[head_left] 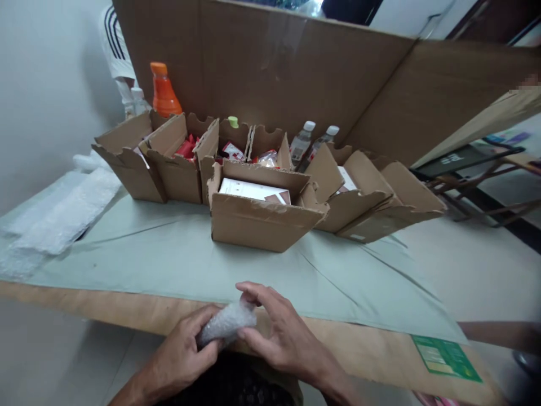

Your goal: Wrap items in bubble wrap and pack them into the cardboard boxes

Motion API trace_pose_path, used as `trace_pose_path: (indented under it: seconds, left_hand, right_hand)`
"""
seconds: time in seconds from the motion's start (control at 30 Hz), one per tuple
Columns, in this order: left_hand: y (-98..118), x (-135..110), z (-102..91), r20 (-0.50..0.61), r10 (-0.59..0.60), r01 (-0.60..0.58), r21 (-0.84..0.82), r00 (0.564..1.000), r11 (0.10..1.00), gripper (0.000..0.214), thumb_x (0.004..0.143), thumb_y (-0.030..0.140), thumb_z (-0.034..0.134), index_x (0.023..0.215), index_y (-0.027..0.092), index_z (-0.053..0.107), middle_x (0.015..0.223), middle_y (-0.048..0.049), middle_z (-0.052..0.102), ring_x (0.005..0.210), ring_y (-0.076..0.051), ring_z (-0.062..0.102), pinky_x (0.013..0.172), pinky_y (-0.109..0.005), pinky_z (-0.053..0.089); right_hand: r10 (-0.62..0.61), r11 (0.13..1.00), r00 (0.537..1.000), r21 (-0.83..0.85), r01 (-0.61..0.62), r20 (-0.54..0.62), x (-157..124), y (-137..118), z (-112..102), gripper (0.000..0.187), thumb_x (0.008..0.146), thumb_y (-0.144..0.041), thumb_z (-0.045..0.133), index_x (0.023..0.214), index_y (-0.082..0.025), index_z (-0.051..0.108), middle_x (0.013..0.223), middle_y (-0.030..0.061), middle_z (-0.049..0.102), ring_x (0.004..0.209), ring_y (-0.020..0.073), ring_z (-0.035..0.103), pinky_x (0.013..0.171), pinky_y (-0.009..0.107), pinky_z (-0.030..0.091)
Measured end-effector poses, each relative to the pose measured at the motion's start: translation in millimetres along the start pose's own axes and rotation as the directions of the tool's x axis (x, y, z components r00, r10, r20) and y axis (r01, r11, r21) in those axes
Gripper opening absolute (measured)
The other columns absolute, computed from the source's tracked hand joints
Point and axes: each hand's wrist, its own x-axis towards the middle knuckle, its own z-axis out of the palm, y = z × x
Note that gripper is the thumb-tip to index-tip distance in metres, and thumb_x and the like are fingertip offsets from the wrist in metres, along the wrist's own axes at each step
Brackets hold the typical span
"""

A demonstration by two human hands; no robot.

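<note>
A small roll-shaped bundle in bubble wrap (230,323) is between my hands, just above the wooden front edge of the table. My left hand (186,341) is closed around the bundle's left end, thumb at the near side. At the other end, my right hand (281,332) curves its fingers over the wrap, with the thumb pressed against the near side. What lies inside the wrap cannot be made out. Beyond my hands stands an open cardboard box (249,223) with a white printed box (253,190) in it.
Several more open cardboard bins (180,177) stand in a row behind, holding small packages. Bubble wrap sheets (63,211) lie at the left. An orange bottle (164,93) and clear bottles (302,144) stand before a tall cardboard panel (270,73). Pale green cloth (169,256) covers the table.
</note>
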Motion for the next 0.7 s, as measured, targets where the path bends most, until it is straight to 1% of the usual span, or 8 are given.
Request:
trace_pose_path:
  seconds: [0.1,0.17,0.3,0.37,0.43,0.5,0.6,0.7]
  left_hand:
    - [-0.8,14.1,-8.7,0.009,0.037,-0.037,-0.060,0.999,0.998,0.042,0.076,0.015,0.062,0.115,0.024,0.072,0.097,-0.0011,0.076,0.087,-0.019,0.073,0.081,-0.027,0.060]
    - [-9.2,24.6,-13.6,-0.073,0.097,-0.107,-0.148,0.993,0.983,0.055,0.079,0.023,0.066,0.133,0.025,0.063,0.107,-0.0039,0.077,0.096,-0.022,0.074,0.086,-0.029,0.061]
    - [-32.8,41.4,-11.6,-0.302,0.164,-0.194,-0.072,0.939,0.978,0.044,0.089,0.031,0.064,0.132,0.023,0.063,0.105,-0.0070,0.080,0.096,-0.021,0.077,0.087,-0.031,0.063]
    - [-40.8,44.7,-5.8,-0.361,0.216,-0.216,0.039,0.907,0.976,0.031,0.090,0.028,0.064,0.120,0.022,0.069,0.098,-0.0059,0.081,0.089,-0.020,0.079,0.082,-0.028,0.064]
    - [-44.3,45.0,-0.5,-0.375,0.302,-0.272,0.132,0.877,0.953,0.025,0.090,0.025,0.065,0.113,0.023,0.072,0.098,-0.0048,0.081,0.088,-0.018,0.079,0.081,-0.026,0.064]
    - [-44.9,44.1,2.0,-0.369,0.372,-0.321,0.192,0.852,0.927,0.023,0.090,0.022,0.064,0.111,0.023,0.072,0.099,-0.0041,0.081,0.089,-0.017,0.079,0.080,-0.024,0.064]
    - [-44.6,43.2,1.8,-0.366,0.424,-0.357,0.238,0.828,0.903,0.022,0.090,0.020,0.064,0.111,0.023,0.072,0.099,-0.0039,0.080,0.088,-0.016,0.078,0.080,-0.023,0.064]
    - [-45.5,43.4,0.8,-0.362,0.441,-0.367,0.258,0.821,0.894,0.021,0.091,0.020,0.064,0.111,0.023,0.072,0.100,-0.0039,0.080,0.090,-0.016,0.078,0.081,-0.023,0.064]
  right_hand:
    - [-0.192,0.973,0.981,-0.139,0.186,-0.032,2.3,-11.5,-32.3,0.053,0.085,-0.014,0.066,0.136,-0.027,0.059,0.118,0.0051,0.075,0.106,0.0213,0.069,0.101,0.041,0.053]
    - [-0.273,0.950,0.943,-0.207,0.234,-0.188,9.1,-22.0,-66.0,0.047,0.089,-0.016,0.065,0.133,-0.030,0.061,0.116,0.0037,0.075,0.098,0.0199,0.070,0.093,0.038,0.057]
    - [-0.249,0.961,0.720,-0.260,0.099,-0.647,38.3,-31.7,-148.0,0.045,0.086,-0.028,0.075,0.130,-0.029,0.065,0.105,0.0044,0.071,0.086,0.0189,0.067,0.079,0.034,0.057]
    - [-0.227,0.951,0.669,-0.310,-0.006,-0.708,58.4,-29.2,-180.0,0.052,0.083,-0.031,0.076,0.133,-0.021,0.063,0.093,0.0045,0.070,0.075,0.0173,0.063,0.072,0.033,0.055]
    - [-0.153,0.861,0.751,-0.459,-0.218,-0.643,78.1,-27.1,-197.1,0.055,0.084,-0.029,0.071,0.137,-0.019,0.062,0.088,0.0045,0.070,0.071,0.0176,0.061,0.070,0.033,0.052]
    - [0.001,0.633,0.847,-0.655,-0.412,-0.531,94.9,-29.4,-199.7,0.053,0.086,-0.028,0.065,0.139,-0.022,0.062,0.088,0.0061,0.073,0.076,0.0213,0.064,0.072,0.034,0.049]
    - [0.192,0.349,0.905,-0.835,-0.425,-0.381,114.3,-40.8,-190.3,0.044,0.091,-0.032,0.058,0.133,-0.026,0.068,0.094,0.0093,0.077,0.089,0.0283,0.069,0.073,0.034,0.047]
    - [0.234,0.302,0.923,-0.879,-0.369,-0.306,130.4,-51.7,-183.9,0.039,0.090,-0.035,0.058,0.124,-0.026,0.073,0.100,0.0098,0.079,0.094,0.0295,0.070,0.071,0.032,0.044]
